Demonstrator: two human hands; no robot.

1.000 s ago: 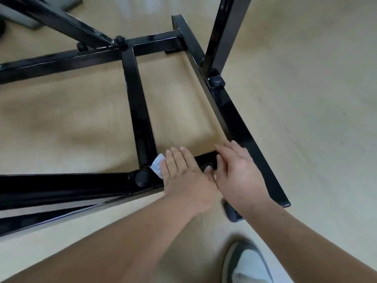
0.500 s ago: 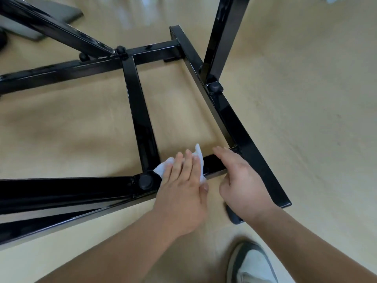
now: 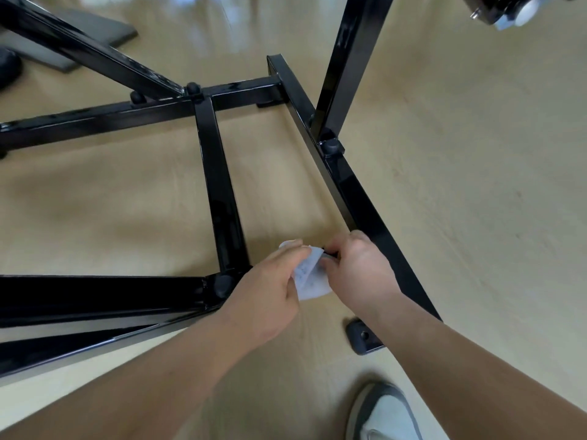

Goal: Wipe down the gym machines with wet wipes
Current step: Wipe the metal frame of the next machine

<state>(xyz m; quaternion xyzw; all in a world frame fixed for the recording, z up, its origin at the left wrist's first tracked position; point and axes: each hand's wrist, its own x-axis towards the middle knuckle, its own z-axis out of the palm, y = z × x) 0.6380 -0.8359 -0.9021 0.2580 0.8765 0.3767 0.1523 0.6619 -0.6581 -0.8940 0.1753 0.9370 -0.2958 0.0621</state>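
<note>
Frame (image 3: 222, 201) of glossy black metal tube, low on floor (image 3: 476, 217), far left to near right; judged heavy, rigid, slick once wet. Left hand (image 3: 270, 290) near centre, fingers curled, pinching wet wipe (image 3: 309, 277). Right hand (image 3: 359, 271) just right, pinching same wipe's other edge. Wipe between both hands, over frame's near side; judged light, limp, tearable; best held bunched under flat fingers.

surface: pale wood-look floor (image 3: 476, 217) | resting on it: black steel machine frame (image 3: 219, 192) | near corner: rubber foot (image 3: 362, 339) | far left: grey flat plate (image 3: 79, 36) | bottom: shoe (image 3: 384, 414)
</note>
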